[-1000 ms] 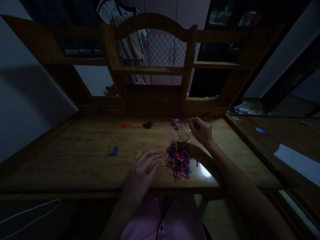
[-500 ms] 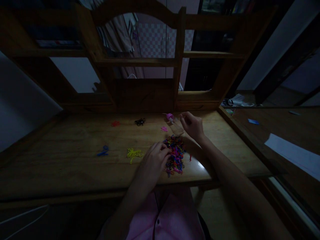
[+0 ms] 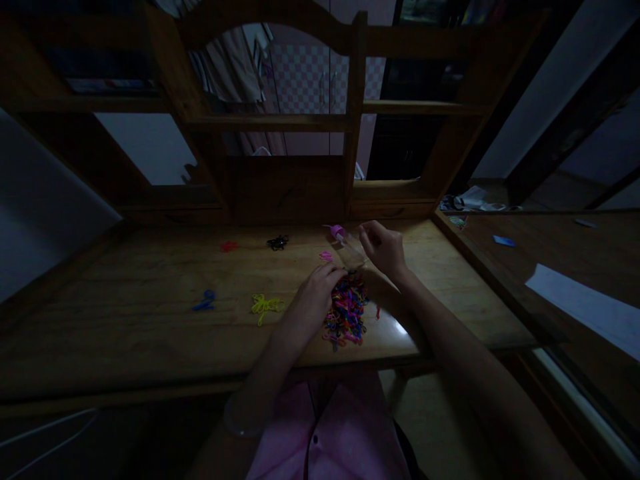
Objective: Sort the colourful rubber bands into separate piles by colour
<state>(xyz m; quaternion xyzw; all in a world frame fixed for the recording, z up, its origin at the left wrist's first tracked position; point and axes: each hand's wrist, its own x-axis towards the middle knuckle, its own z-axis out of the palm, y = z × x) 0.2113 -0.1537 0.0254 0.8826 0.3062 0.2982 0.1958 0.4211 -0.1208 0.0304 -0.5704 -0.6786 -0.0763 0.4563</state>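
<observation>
A heap of small multicoloured elastic bands [image 3: 347, 310] lies on the wooden desk in front of me. Bent over its upper left edge is my left hand [image 3: 320, 287], its fingertips together at the top of the heap; whatever they pinch is too small to make out. My right hand [image 3: 384, 248] is closed in a pinch above the desk, beside a clear bottle [image 3: 351, 250] with a pink cap [image 3: 337, 231] lying on its side. Nothing can be made out between those fingers. A small cluster of pink bands [image 3: 326, 256] sits left of the bottle.
Yellow bands [image 3: 267, 305], blue bands [image 3: 205, 300], black bands [image 3: 277, 243] and red bands [image 3: 229, 247] lie in separate groups to the left. One red band [image 3: 378, 312] rests right of the heap. A wooden shelf frame [image 3: 270, 123] rises behind the desk.
My left hand has moved from the heap's left side up to its top edge. My right hand stays pinched beside the bottle, nearly still. The view has shifted slightly.
</observation>
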